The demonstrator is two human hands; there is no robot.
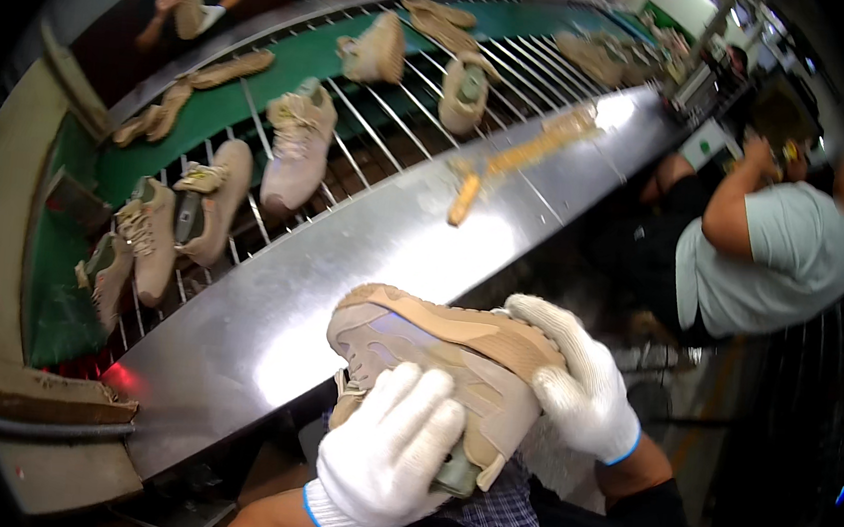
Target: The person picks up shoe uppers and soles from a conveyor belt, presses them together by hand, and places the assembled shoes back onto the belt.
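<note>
A beige shoe [434, 350] with a tan sole is held on its side between my two white-gloved hands, close to my body, with the sole turned up and away. My left hand [390, 452] lies over the upper near the laces and the ankle opening, its fingers together against the side. At the heel end, my right hand [582, 383] grips the sole, fingers on top and thumb against the heel. The toe points left, over the near edge of the metal table [329, 296]. My left hand hides part of the laces and tongue.
Behind the table, several beige shoes [297, 147] rest on metal rods [381, 160]. Loose soles [228, 71] lie on a green conveyor [213, 125]. A yellow-stained, tan-handled brush-like tool [463, 199] is on the table. A co-worker [769, 254] sits at right; others work across.
</note>
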